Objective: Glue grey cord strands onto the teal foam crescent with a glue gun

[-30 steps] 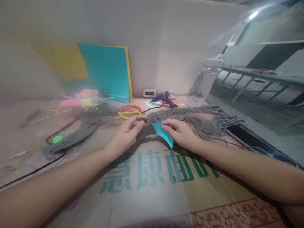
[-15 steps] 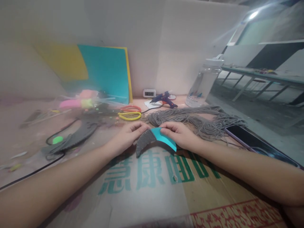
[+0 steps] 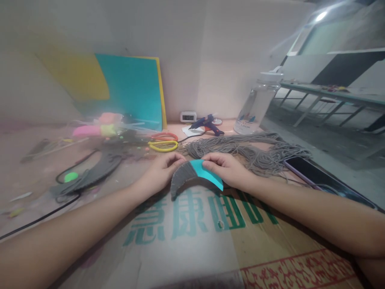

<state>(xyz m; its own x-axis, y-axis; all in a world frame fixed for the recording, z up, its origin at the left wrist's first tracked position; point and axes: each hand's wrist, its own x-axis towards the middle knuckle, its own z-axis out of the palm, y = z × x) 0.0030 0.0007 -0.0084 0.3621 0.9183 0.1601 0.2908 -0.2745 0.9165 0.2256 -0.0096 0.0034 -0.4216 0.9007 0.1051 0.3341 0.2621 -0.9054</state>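
Between my hands is a crescent-shaped blue piece [image 3: 207,171], its left half covered with rows of grey cord [image 3: 182,176]. My left hand [image 3: 162,170] is closed on the cord-covered part, at its upper left edge. With thumb and fingers, my right hand [image 3: 227,168] pinches the bare blue part near the top. The crescent's tips point down over the printed cardboard [image 3: 192,245]. Some fingertips of both hands are hidden behind the piece. Just beyond my right hand lies a loose bundle of grey cord [image 3: 240,145].
Behind my hands are scissors [image 3: 164,143] with red and yellow handles, a hot glue gun [image 3: 207,125] and a small digital clock [image 3: 188,117]. A clear bottle [image 3: 255,104] and a phone [image 3: 313,172] are at right. Another grey crescent [image 3: 96,174] lies at left.
My left hand has shifted slightly left along the crescent, and more of the grey cord covering shows. My right hand keeps its pinch on the blue part.
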